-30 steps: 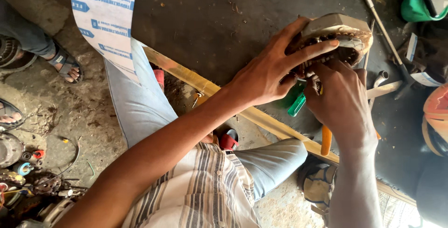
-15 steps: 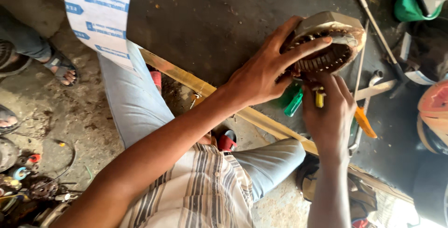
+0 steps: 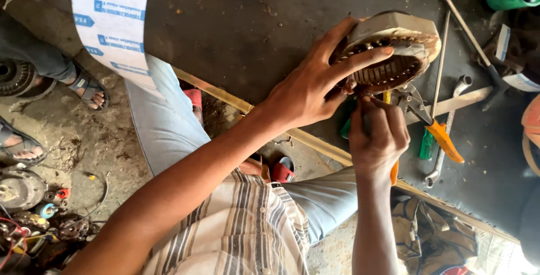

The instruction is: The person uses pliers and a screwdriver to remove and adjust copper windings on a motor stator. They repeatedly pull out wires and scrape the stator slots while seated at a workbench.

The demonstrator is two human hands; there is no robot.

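A round motor stator (image 3: 394, 33) with copper windings lies tilted on the dark bench top (image 3: 236, 27). My left hand (image 3: 315, 86) reaches across and grips it, fingers spread over its rim and inner slots. My right hand (image 3: 377, 137) sits just below the stator's lower edge, fingers pinched together on an orange-handled tool (image 3: 394, 173) whose yellow end (image 3: 387, 96) touches the windings. Most of that tool is hidden by the hand.
Orange-handled pliers (image 3: 436, 126), a green-handled screwdriver (image 3: 426, 145), a spanner (image 3: 450, 123) and a thin rod (image 3: 440, 66) lie right of my hands. A white strip with blue print (image 3: 112, 21) hangs off the bench. Another person's sandalled foot (image 3: 87, 89) and motor parts (image 3: 22, 190) are on the floor.
My right hand has slid down and left off the stator's lower edge, uncovering the pliers. My left hand has kept its grip and the stator now shows more of its inside.
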